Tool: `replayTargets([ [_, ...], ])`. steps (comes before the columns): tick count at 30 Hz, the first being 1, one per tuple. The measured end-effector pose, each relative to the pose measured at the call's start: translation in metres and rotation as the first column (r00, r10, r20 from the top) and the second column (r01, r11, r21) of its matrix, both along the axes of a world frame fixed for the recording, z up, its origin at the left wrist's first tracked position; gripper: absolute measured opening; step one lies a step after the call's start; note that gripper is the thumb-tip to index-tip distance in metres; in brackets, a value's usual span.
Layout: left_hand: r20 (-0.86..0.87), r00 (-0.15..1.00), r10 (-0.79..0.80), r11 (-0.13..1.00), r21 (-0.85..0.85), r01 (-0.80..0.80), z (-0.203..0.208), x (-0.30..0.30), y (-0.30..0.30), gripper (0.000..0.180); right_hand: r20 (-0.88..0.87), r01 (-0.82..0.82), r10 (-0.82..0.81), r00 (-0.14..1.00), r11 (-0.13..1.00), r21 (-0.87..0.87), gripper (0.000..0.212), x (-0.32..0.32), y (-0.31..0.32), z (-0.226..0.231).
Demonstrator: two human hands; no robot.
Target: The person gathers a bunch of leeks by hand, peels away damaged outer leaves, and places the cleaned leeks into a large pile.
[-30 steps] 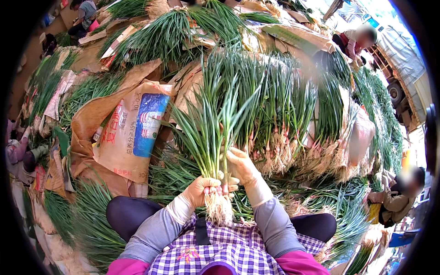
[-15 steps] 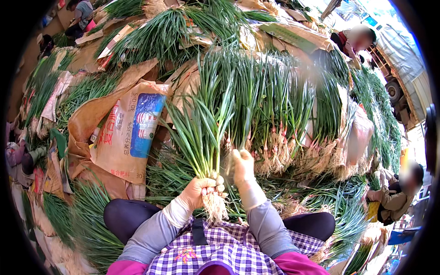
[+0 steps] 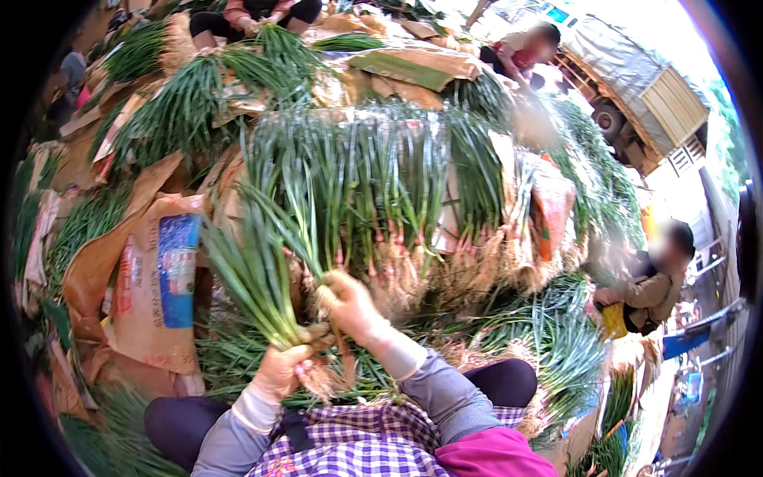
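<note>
My left hand (image 3: 278, 372) is closed around a bunch of green garlic (image 3: 258, 278), just below the middle of the view. Its long leaves fan up and to the left, and pale roots hang under the fist. Close above it, my right hand (image 3: 346, 304) is curled around the stem of another green garlic plant (image 3: 311, 242). Leaves rise above that hand, and a stringy root dangles below it. My fingers hide the bulbs in part. Beyond both hands lies a long row of green garlic (image 3: 389, 179), roots toward me.
A brown printed sack (image 3: 147, 318) lies at the left. Loose green garlic (image 3: 548, 330) spreads at the right. Other people sit at the back (image 3: 262, 16), the back right (image 3: 524, 52) and the right (image 3: 656, 278). A covered truck (image 3: 636, 87) stands beyond.
My right hand has come left to the bunch and now grips a plant. My left hand still holds its bunch, now tilted further left. The view has shifted, bringing a person into sight at the back.
</note>
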State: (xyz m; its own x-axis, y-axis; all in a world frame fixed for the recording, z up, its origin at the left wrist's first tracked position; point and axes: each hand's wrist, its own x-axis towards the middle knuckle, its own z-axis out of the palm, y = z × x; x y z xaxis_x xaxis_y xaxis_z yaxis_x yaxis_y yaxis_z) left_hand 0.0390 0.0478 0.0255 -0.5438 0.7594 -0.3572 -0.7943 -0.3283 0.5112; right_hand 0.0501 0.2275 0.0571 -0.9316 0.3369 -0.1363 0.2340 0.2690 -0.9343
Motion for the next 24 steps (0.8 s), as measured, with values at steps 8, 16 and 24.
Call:
replayTargets([
  [8,-0.191,0.976,0.106,0.991,-0.06,-0.119,0.019,-0.019,0.015,0.021,-0.318,0.644,-0.56,0.765,0.649,0.405,0.021,0.039,0.216,0.147],
  [16,0.224,0.975,0.002,0.97,-0.237,0.053,-0.032,-0.03,0.033,0.028,-0.361,0.768,-0.757,0.545,0.277,0.578,0.032,0.066,0.43,0.117],
  [24,0.194,0.981,0.009,0.991,-0.135,0.017,-0.032,-0.027,0.038,0.033,0.141,0.348,-0.49,0.86,0.766,0.54,0.021,0.009,0.298,0.016],
])
